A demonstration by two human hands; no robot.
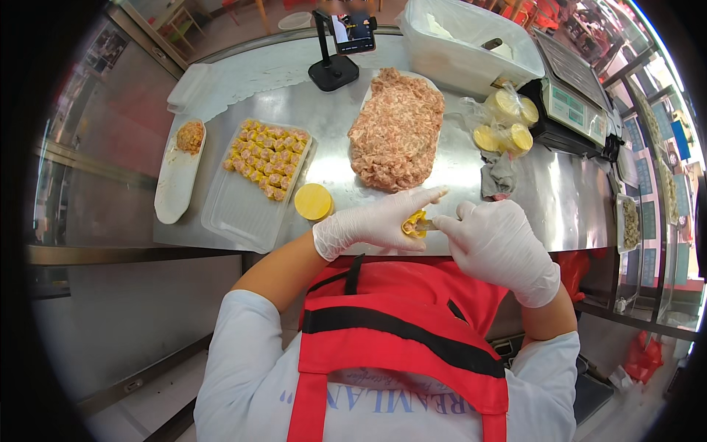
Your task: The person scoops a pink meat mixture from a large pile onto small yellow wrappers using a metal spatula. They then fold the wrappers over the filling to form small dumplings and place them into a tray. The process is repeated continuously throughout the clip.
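My left hand (375, 221), in a white disposable glove, cups a yellow dumpling wrapper (416, 232) with pinkish meat filling in it. In my right hand (489, 243), also gloved, is a small filling tool (426, 225) whose tip meets the filling; its handle is hidden in my fist. Beyond my hands lies a large mound of minced meat (396, 130) on a white tray. To the left stands a round stack of yellow wrappers (314, 202). Farther left, a clear plastic tray (243, 207) holds rows of filled yellow dumplings (268, 154).
A long white dish (175, 190) with orange filling is at the far left. A phone stand (333, 72) and a lined plastic tub (469, 61) stand at the back. Bagged wrapper stacks (505, 121), a grey cloth (498, 175) and a digital scale (574, 108) are to the right.
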